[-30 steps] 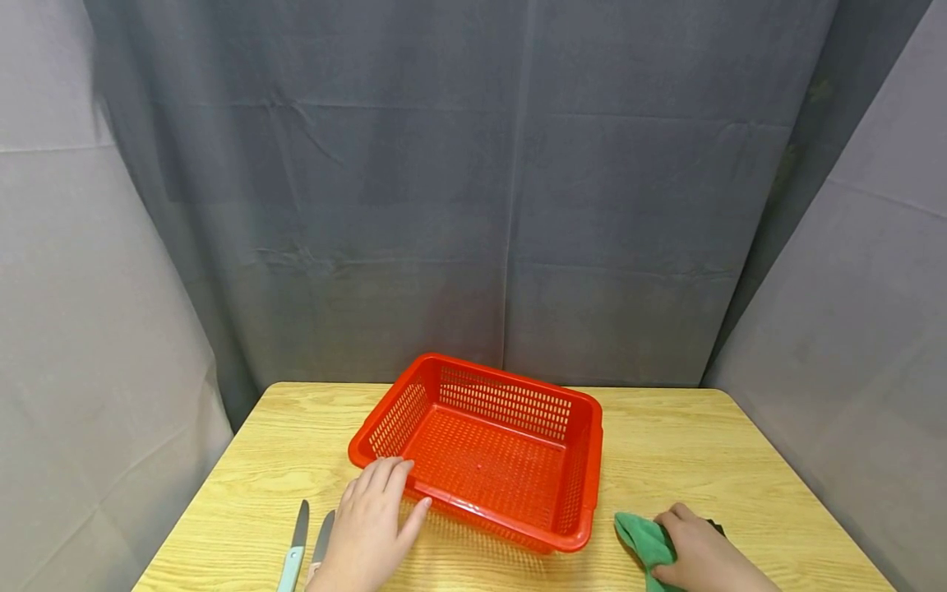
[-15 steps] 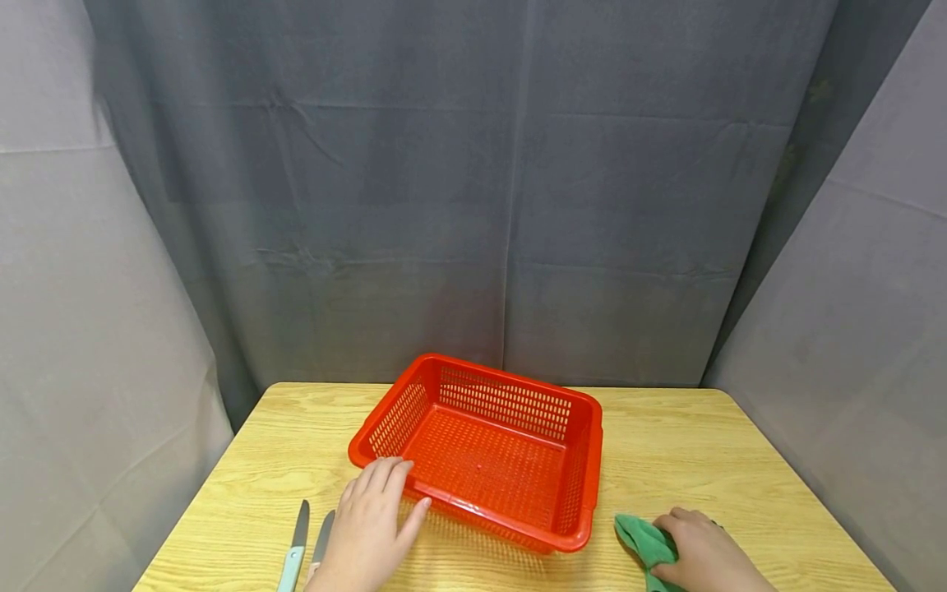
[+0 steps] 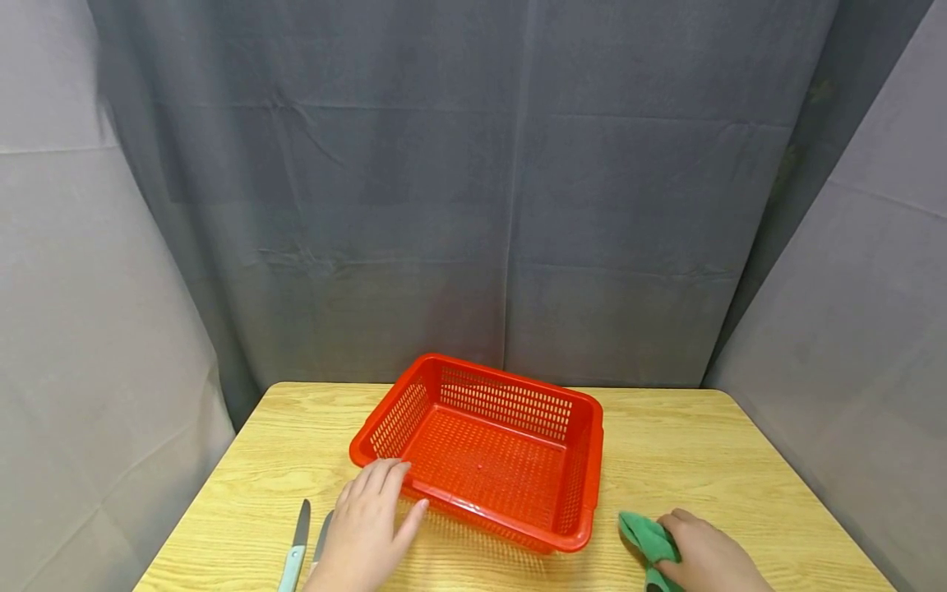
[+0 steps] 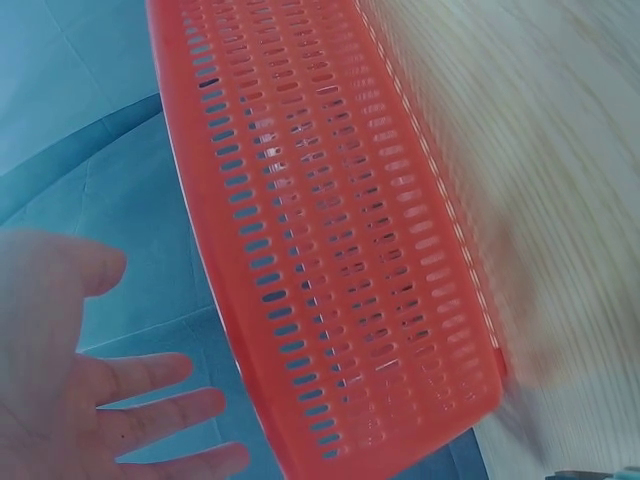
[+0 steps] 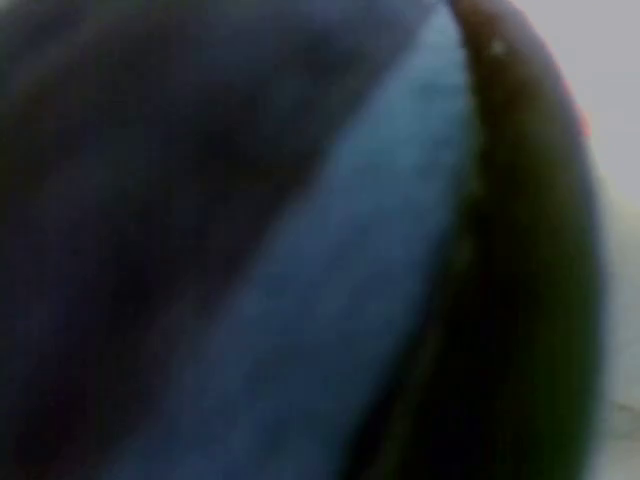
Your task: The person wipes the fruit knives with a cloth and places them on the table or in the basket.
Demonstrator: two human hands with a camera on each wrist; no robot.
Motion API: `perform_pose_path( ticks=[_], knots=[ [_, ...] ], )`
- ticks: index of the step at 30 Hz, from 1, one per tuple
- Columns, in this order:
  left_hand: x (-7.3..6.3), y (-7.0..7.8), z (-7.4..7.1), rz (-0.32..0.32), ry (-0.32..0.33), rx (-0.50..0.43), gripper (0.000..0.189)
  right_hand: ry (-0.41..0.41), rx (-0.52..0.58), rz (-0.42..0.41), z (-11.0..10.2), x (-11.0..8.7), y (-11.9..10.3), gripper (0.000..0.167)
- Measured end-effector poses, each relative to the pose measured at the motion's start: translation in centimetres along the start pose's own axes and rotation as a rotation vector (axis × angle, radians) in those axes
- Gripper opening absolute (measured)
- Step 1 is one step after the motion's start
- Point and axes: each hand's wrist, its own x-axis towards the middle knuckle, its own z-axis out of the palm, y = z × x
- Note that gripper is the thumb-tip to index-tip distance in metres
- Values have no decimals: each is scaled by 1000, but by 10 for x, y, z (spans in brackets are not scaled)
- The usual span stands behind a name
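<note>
Green cloth (image 3: 649, 538) and right hand (image 3: 706, 552) have shifted very slightly to the right since half a second ago, and a dark patch now shows at the cloth's lower edge; the red basket (image 3: 481, 444) stands where it stood. The person's right hand pinches the bunched cloth between thumb and fingers, on the wooden table (image 3: 666, 444), to the right of the basket and apart from it. Its wrist view is too dark and blurred to tell more. The left hand (image 3: 366, 522) has its fingers straight and spread, thumb apart, gripping nothing, at the basket's near left rim; whether the fingertips touch it cannot be told. The basket sits upright, turned at an angle. Left of that hand lies a knife with a light-blue handle (image 3: 293, 561), and beside it a second blade (image 3: 322, 538), partly hidden by the hand.
</note>
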Motion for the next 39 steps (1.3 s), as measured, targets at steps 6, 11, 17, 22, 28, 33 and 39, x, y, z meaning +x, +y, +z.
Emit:
perform_pose_path(
  ticks=[6,11,17,22,28,33,39],
  knots=[
    [-1,-5,0,-12,0,-4,49,107,12,-20,-5,-4,4,47],
    [-1,-9,-2,-23,4,-21,48,213,45,-19,-9,-8,4,50],
    [1,-14,-9,-18,68,-44,40,388,67,-48,-12,-14,1,43],
    [1,-24,-16,-16,143,-56,31,489,75,-86,-11,-17,0,42],
    [-1,-42,-28,-138,8,-56,18,620,70,-142,-9,-18,-1,47],
    [-2,-62,-33,-315,-247,-48,21,673,79,-163,-11,-19,-3,50],
    [-10,-73,-26,-357,-393,-28,24,659,100,-153,-15,-21,-8,49]
  ],
)
